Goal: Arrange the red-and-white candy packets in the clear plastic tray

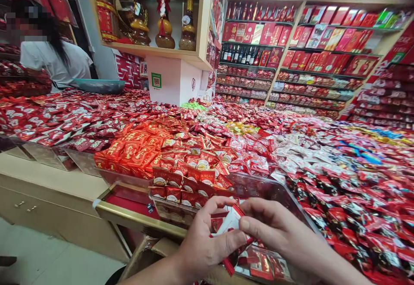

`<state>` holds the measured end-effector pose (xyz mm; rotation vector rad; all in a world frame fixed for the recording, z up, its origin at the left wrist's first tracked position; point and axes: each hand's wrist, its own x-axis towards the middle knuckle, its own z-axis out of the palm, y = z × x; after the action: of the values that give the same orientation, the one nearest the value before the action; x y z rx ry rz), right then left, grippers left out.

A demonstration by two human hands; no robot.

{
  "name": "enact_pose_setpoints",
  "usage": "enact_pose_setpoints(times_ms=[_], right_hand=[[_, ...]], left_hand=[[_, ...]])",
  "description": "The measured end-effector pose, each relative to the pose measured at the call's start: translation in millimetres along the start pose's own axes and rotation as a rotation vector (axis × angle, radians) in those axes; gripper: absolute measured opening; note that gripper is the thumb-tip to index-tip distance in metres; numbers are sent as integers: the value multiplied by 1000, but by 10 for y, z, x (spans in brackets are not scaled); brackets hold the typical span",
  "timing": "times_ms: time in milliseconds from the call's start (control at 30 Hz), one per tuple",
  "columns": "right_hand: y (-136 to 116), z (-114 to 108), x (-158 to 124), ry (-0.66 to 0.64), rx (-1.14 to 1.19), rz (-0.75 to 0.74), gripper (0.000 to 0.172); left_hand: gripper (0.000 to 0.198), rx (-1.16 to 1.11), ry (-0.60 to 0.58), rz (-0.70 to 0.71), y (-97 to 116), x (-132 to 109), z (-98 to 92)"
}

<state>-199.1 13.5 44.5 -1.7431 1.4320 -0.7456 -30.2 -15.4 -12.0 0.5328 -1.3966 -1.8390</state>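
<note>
A small red-and-white wrapped candy packet (230,219) is held between both of my hands, above the front edge of the display. My left hand (210,242) grips its lower part, the thumb lying across the wrapper. With thumb and fingers, my right hand (274,222) pinches the packet's upper right side. Below and behind my hands, a clear bin holds more red packets (261,264). Just beyond them stand rows of red durian candy packets (200,175), with orange-red packets (136,145) to their left.
Glossy red-and-black packets (343,216) fill the right side. A gold-edged counter (139,216) and an open cardboard box (142,255) are at the front. A blue-green basin (98,86) rests far left, near a person in a white shirt (61,61). A cabinet (203,22) with bottles juts overhead.
</note>
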Motion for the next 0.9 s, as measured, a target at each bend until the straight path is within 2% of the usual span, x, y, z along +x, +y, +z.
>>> enact_pose_setpoints(times_ms=[100, 200, 367, 533, 700, 800, 867, 900], right_hand=[[42, 124, -72, -47, 158, -34, 33], [121, 83, -33, 28, 199, -36, 32], [189, 19, 10, 141, 273, -23, 33], [295, 123, 24, 248, 288, -104, 32], [316, 181, 7, 157, 425, -63, 31], [326, 53, 3, 229, 431, -46, 34], [371, -124, 28, 319, 342, -33, 36], [404, -223, 53, 324, 261, -10, 36]], left_hand=[[46, 5, 24, 38, -17, -24, 9], [50, 5, 28, 77, -14, -17, 8], [38, -56, 74, -102, -10, 58, 5], [37, -137, 108, -101, -42, 75, 3], [34, -123, 138, -52, -79, 61, 12], [32, -133, 127, -14, -104, 78, 5], [30, -160, 136, 9, -119, 95, -5], [29, -171, 140, 11, -125, 101, -11]])
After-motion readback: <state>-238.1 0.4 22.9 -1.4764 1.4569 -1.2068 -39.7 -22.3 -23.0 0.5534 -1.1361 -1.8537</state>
